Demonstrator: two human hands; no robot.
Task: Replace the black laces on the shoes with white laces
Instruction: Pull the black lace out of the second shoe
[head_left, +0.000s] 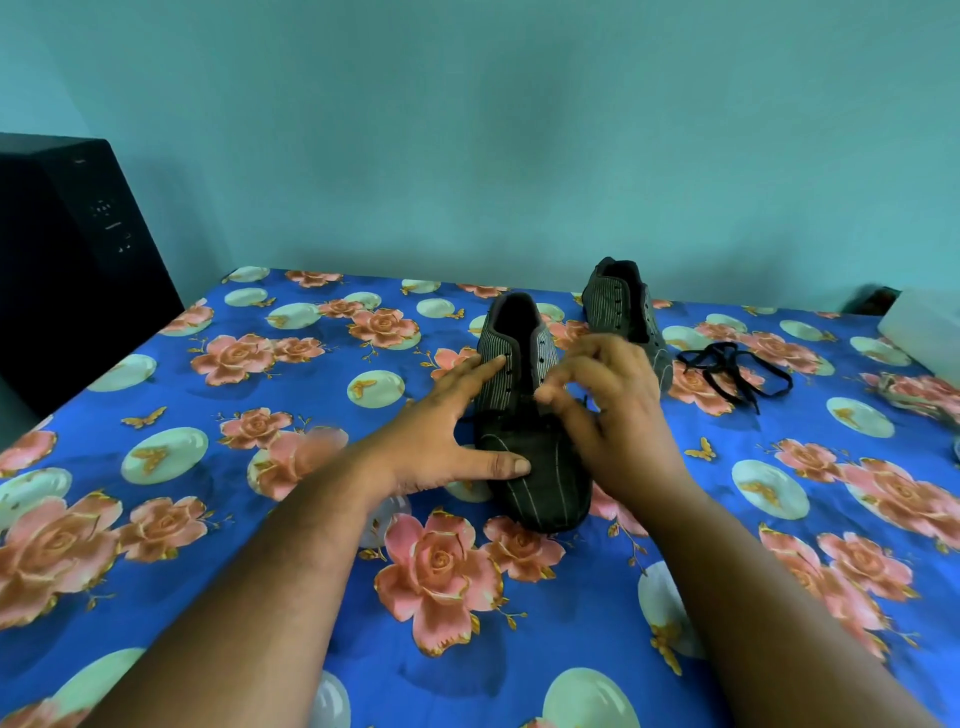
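Observation:
A dark striped shoe (524, 447) lies on the floral cloth, toe toward me, with no lace showing in its upper eyelets. My left hand (452, 431) holds it steady, fingers spread along its left side and thumb pressed on the toe. My right hand (608, 400) hovers over the shoe's right eyelet row with curled fingers, blurred; whether it pinches a lace I cannot tell. A second striped shoe (626, 312) stands behind to the right, without a lace. A loose black lace (732, 371) lies coiled on the cloth right of it.
The blue floral cloth (260, 415) covers the whole surface. A black box-shaped unit (67, 260) stands at the left edge. A white object (922, 327) and a pale bundle (914, 389) lie at the far right. A teal wall rises behind.

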